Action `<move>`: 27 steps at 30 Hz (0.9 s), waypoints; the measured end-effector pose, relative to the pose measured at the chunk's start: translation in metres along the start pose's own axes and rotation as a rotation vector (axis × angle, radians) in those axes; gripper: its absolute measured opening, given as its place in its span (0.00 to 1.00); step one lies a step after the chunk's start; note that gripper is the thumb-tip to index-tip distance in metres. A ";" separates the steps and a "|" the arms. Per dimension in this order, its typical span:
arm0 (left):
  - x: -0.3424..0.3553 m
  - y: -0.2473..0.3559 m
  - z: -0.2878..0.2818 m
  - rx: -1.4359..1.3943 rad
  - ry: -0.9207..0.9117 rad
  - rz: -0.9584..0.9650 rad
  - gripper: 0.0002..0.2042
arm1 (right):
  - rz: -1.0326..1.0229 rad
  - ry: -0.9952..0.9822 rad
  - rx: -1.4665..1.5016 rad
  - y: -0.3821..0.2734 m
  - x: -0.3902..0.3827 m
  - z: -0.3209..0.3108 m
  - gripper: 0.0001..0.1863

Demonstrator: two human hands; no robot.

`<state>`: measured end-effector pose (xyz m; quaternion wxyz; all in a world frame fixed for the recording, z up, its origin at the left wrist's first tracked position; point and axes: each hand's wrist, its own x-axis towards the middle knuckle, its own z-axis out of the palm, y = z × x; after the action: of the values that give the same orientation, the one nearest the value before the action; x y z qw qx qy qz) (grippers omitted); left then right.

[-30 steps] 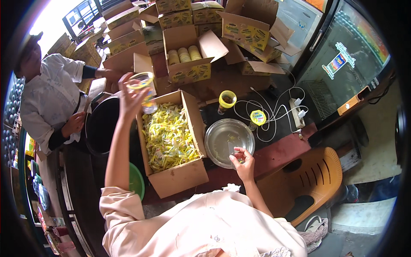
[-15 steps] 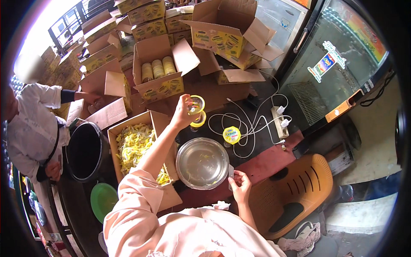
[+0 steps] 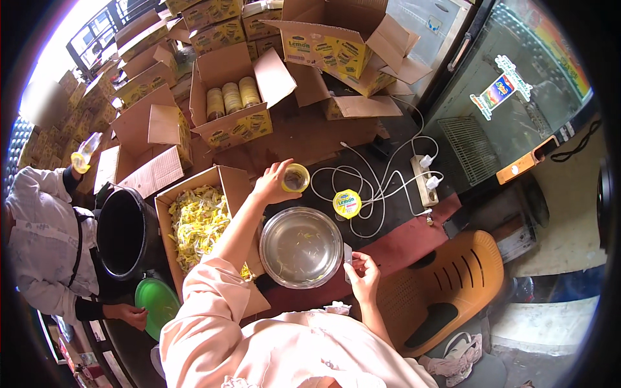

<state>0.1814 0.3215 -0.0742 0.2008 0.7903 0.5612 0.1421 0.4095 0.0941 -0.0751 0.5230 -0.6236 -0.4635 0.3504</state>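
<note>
Your left hand [image 3: 272, 187] is stretched out over the far rim of the steel bowl [image 3: 301, 247], fingers curled round a small clear cup with a yellow rim [image 3: 297, 178]. You hold it by its side with the mouth tipped toward the bowl, which looks like the way to keep whatever it carries over the basin and not over the dark surface [image 3: 323, 139]; whether anything is left inside it cannot be told.

Your right hand [image 3: 363, 277] sits close to you at the near right edge of the bowl, fingers pinched narrow on a small pale piece [image 3: 348, 254], perhaps a peeled lid or a small tool, too small to make out. It is kept low beside the rim.

The bowl lies between your hands, a few yellow scraps on its bottom. Just right of the cup, a sealed cup with a yellow lid [image 3: 347, 203] rests among the white cables [image 3: 381, 184] that run to a power strip [image 3: 424, 181].

To your left an open carton [image 3: 229, 184] is full of yellow wrappers [image 3: 197, 223], set touching the bowl's side, within easy reach. Further left stand a black bucket [image 3: 126, 234] and a green lid [image 3: 156, 305], where another person [image 3: 42, 246] works. Far off, opened cartons [image 3: 239, 97] hold more cups. An orange chair [image 3: 446, 291] is near right.
</note>
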 end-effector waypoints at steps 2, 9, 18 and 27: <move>-0.001 -0.004 -0.006 -0.007 -0.009 0.004 0.47 | -0.002 -0.020 0.008 0.000 0.004 0.002 0.14; -0.002 -0.021 0.001 -0.110 0.059 0.072 0.50 | -0.008 -0.052 0.031 -0.002 0.016 0.008 0.14; 0.002 -0.023 0.006 -0.191 0.147 0.100 0.52 | -0.025 -0.044 -0.007 -0.005 0.028 0.006 0.14; -0.026 0.042 0.000 -0.107 0.687 0.180 0.51 | 0.016 0.007 0.090 -0.007 0.030 0.004 0.14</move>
<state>0.2078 0.2843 -0.0541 0.0281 0.7309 0.5161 0.4457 0.4145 0.1235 -0.0677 0.5493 -0.6043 -0.4403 0.3731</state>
